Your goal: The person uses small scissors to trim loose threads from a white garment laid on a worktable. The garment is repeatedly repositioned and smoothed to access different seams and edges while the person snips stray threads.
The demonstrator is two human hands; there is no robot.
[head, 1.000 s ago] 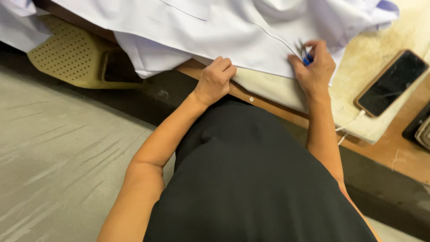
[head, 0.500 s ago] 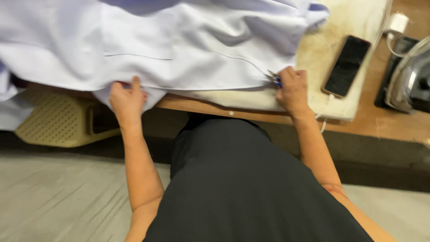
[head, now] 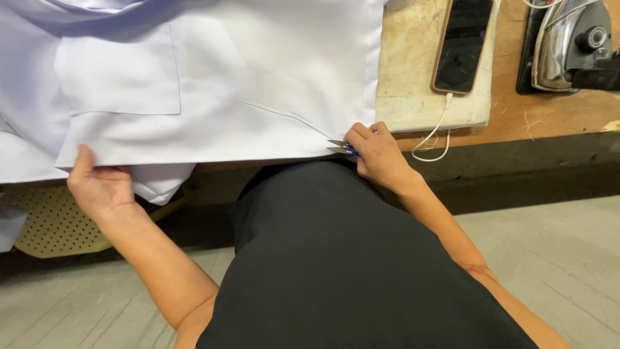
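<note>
While the white cotton garment (head: 213, 97) lies hem-long across the bench, its left corner is pinched by the left hand (head: 97, 187); small blue-handled thread snips (head: 340, 147) are gripped by the right hand (head: 378, 155) at the hem's right end.

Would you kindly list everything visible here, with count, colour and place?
garment: one, white, spread over the table, hem hanging off the near edge
snips: one, metal blades with blue grip, at the hem
pad: one, beige, on the table right of the garment
phone: one, black, on the pad, white cable plugged in
iron: one, silver and black, far right
table: one, brown wood
stool: one, yellowish, perforated, lower left
left hand: grips the hem
right hand: holds the snips
</note>
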